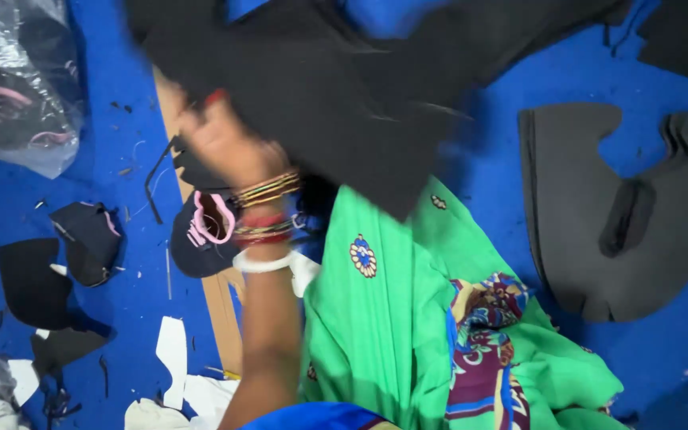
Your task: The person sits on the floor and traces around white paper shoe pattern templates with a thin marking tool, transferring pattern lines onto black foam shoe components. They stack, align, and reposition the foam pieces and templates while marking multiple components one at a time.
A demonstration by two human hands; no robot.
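My left hand (pixel 213 139), with several bangles at the wrist, is raised and blurred by motion. It grips the edge of a large black foam sheet (pixel 320 95) that spreads across the top of the view. Just below the wrist lies a black cut shoe piece with pink lining (pixel 201 231). My right hand is not visible; it may be behind the sheet. Green patterned cloth (pixel 392 318) covers my lap at the lower middle.
A stack of cut black shaped pieces (pixel 599 215) lies on the blue floor (pixel 487 143) at right. A plastic bag of parts (pixel 17 87) sits top left. Black offcuts (pixel 33 279), white paper scraps (pixel 173 350) and a brown strip (pixel 220 310) lie at left.
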